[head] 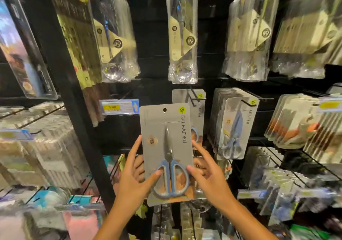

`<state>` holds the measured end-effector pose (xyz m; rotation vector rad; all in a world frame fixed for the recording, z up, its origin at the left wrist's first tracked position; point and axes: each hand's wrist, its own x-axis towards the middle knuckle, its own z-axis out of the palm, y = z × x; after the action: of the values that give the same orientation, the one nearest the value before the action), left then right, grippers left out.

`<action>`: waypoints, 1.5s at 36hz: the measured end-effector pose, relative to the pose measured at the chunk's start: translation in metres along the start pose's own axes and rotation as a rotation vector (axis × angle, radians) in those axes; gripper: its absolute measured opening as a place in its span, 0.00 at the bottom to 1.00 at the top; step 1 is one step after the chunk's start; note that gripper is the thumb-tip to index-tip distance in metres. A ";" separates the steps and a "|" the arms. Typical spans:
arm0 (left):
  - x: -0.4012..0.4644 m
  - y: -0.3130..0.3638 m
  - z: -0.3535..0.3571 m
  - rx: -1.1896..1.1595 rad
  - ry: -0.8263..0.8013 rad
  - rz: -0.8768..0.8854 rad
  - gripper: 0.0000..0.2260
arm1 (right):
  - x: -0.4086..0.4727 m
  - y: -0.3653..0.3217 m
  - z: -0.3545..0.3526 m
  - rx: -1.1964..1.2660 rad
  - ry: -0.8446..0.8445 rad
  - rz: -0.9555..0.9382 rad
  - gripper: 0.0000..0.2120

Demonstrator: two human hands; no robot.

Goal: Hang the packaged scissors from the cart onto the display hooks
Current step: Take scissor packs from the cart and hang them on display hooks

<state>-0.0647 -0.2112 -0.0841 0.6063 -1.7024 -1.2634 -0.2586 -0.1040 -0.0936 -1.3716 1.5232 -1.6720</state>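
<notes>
A grey card pack of blue-handled scissors (164, 138) is upright in front of the black display wall, its hang hole at the top. My left hand (133, 176) grips its lower left edge, thumb on the handle. My right hand (207, 175) grips the lower right edge. Just behind and up to the right, a black display hook (192, 96) sticks out with one same grey pack (198, 110) hanging on it. The held pack's hole sits left of and below that hook's tip. The cart is out of view.
A full hook of the same scissors packs (233, 125) hangs to the right. Clear-bagged utensils (182, 36) hang above. A price tag (119, 107) juts out at the left, beside a black upright post (61, 73). More packed hooks fill the lower shelves.
</notes>
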 end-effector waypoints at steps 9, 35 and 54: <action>0.019 -0.005 0.031 0.058 -0.115 0.013 0.43 | -0.007 0.007 -0.029 -0.006 0.116 0.029 0.30; 0.053 -0.017 0.060 0.138 -0.198 -0.044 0.43 | 0.015 0.034 -0.067 -0.102 0.125 -0.021 0.29; 0.139 -0.026 0.087 0.405 -0.278 -0.138 0.49 | 0.112 0.065 -0.051 -0.185 0.035 0.083 0.45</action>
<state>-0.2095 -0.2900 -0.0626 0.8255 -2.2080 -1.1419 -0.3627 -0.1951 -0.1097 -1.3562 1.7674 -1.5442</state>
